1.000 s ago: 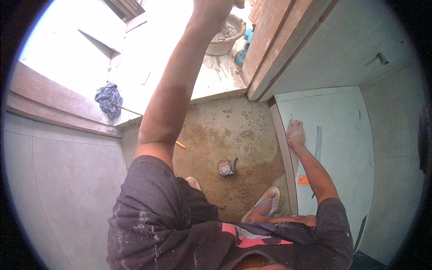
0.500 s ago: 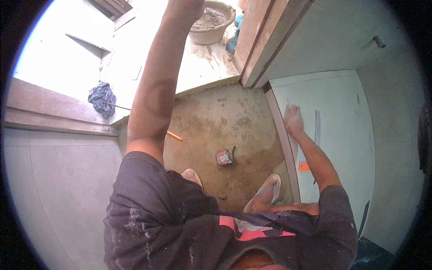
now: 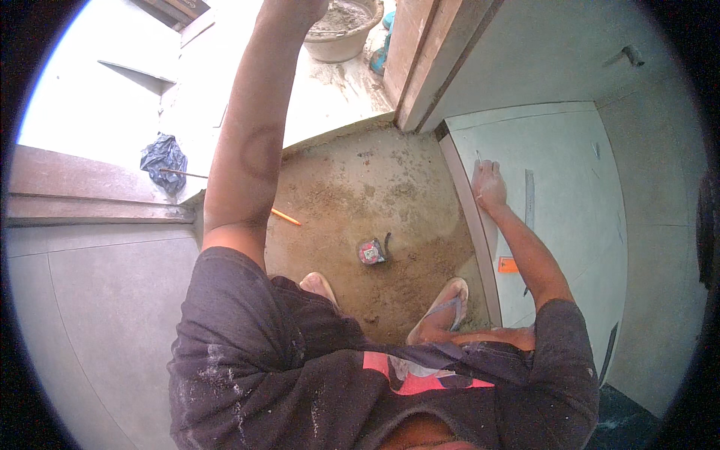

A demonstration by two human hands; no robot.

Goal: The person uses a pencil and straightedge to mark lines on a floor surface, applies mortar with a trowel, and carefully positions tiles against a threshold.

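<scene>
A dark grey short-sleeved T-shirt (image 3: 247, 352) is worn, flecked with pale dried splashes toward seven o'clock and bearing a red-and-white printed patch (image 3: 420, 375) near six o'clock. Both forearms are left bare below the short sleeves. A faint ring-shaped mark (image 3: 259, 154) is seen on the left forearm, toward eleven o'clock. A pale dusty coating is seen on the right hand (image 3: 489, 184) at two o'clock. Flip-flop sandals are worn; the grey strap of the right one (image 3: 450, 304) is visible just below centre.

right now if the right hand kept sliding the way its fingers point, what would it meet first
The right hand rests on the pale tile, fingers toward the far edge; likely the wooden door frame comes first, though depth is unclear.
</scene>
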